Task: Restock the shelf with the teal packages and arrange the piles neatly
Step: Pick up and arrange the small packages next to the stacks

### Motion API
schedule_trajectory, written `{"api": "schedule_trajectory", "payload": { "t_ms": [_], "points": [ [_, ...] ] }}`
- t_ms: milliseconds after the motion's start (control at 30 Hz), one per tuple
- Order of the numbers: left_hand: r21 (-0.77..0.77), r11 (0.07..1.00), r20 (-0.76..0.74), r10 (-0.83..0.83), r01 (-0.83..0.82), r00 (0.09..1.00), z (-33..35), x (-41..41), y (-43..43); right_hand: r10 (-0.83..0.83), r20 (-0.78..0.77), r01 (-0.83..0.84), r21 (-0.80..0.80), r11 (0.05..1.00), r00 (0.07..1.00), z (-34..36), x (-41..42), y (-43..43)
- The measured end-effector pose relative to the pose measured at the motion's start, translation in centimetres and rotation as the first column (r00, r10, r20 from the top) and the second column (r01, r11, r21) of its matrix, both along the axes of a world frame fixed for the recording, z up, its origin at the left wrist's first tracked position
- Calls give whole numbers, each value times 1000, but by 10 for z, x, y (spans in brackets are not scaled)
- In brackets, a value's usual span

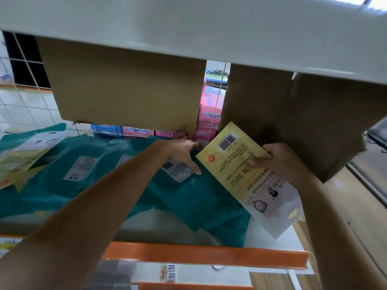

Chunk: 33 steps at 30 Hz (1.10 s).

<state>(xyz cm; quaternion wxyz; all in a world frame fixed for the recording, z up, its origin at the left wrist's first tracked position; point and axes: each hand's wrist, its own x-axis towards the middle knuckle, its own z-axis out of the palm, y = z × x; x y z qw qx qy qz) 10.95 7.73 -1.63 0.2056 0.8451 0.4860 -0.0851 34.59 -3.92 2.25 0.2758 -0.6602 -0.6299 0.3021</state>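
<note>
right hand (pixel 276 162) pinching a yellow package (pixel 236 164); left hand (pixel 182 152) just beside it, fingers spread flat on the teal packages (pixel 199 197) underneath

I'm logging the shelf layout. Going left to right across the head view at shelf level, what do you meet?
yellow-green packages → teal packages → left hand, fingers straight, resting on a teal one → yellow package with a barcode → right hand, gripping that yellow package
</note>
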Motion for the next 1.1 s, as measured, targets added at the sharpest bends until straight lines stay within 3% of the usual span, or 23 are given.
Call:
{"api": "schedule_trajectory", "payload": {
  "t_ms": [267, 400, 833, 933, 1100],
  "points": [
    [27, 993, 40, 117, -118, 992, -2, -33, 0, 9, -42, -10, -33, 999, 999, 0, -5, 1],
    [70, 988, 182, 122, -136, 976, 2, -60, -1, 28, -20, -29, -37, 999, 999, 0, -12, 3],
    [58, 954, 637, 192, -295, 747, 29, -177, -54, 196, -49, -193, 47, 980, 979, 10, -100, 4],
    [51, 936, 693, 217, -347, 688, 37, -214, -71, 236, -25, -234, 77, 969, 971, 17, -136, 2],
    [93, 899, 700, 247, -428, 670, 44, -292, -111, 271, 78, -278, 92, 956, 959, 23, -205, -8]
  ]
}}
